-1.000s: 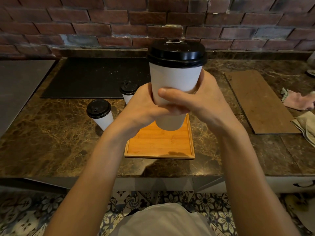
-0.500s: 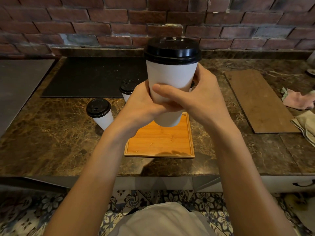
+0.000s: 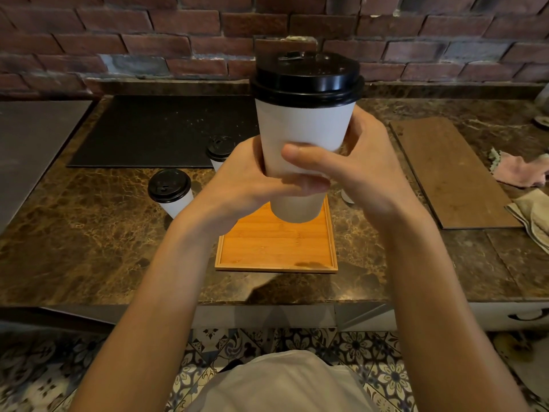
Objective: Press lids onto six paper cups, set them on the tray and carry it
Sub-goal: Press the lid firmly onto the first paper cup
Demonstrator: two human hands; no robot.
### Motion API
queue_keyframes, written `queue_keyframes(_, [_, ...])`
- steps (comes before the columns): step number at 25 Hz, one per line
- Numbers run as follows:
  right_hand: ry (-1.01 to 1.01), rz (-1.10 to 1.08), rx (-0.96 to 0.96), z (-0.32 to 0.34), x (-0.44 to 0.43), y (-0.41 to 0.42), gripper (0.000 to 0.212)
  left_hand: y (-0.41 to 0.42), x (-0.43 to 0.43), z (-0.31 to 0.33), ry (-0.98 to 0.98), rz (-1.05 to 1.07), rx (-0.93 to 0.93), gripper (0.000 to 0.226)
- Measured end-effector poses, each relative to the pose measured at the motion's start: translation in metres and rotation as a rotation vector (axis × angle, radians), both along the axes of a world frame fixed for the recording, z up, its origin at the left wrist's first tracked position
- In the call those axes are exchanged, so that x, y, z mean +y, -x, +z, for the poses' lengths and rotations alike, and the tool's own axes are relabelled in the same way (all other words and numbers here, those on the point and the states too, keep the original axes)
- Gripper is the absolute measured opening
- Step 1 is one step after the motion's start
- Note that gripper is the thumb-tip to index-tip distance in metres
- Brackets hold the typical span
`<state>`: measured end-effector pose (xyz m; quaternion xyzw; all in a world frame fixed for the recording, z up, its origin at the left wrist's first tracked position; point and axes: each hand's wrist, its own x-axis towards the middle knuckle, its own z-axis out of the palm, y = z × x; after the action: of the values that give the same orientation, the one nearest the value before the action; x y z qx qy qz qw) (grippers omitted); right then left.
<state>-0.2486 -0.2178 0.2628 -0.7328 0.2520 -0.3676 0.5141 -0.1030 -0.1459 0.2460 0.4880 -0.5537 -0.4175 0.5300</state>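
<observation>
- Gripping a white paper cup (image 3: 303, 129), black lid (image 3: 307, 81) seated, in left hand (image 3: 237, 185) and right hand (image 3: 365, 171), fingers (image 3: 303, 156) wrapped round its lower half.
- Holding it upright in the air above the wooden tray (image 3: 276, 248) on the bench (image 3: 89, 233).
- Beyond, left of the tray, standing on the bench: near lidded cup (image 3: 170, 188), far lidded cup (image 3: 219, 150).

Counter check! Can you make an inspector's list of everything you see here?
Surface: brown marble counter, with a black mat at the back.
Job's things: lidded cup held in the air above the wooden tray, whose visible part is bare; near cup and far cup, both lidded, stand left of it.
Clutter: wooden board, pink cloth and beige cloth on the right.
Hands: left hand and right hand both grip the lidded cup.
Cables: nothing seen.
Surroundings: brick wall, patterned floor tiles.
</observation>
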Motion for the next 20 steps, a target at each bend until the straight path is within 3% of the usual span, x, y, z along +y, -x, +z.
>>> queue_keyframes(10, [-0.132,0.163,-0.038,-0.007,-0.011,0.004,0.063,-0.002,0.003,-0.002,-0.02,-0.095,0.084,0.05])
queue_keyframes(20, [-0.093,0.028,0.02,-0.006,-0.009,-0.007,0.063,-0.001,-0.004,-0.011,-0.036,0.143,-0.02,0.043])
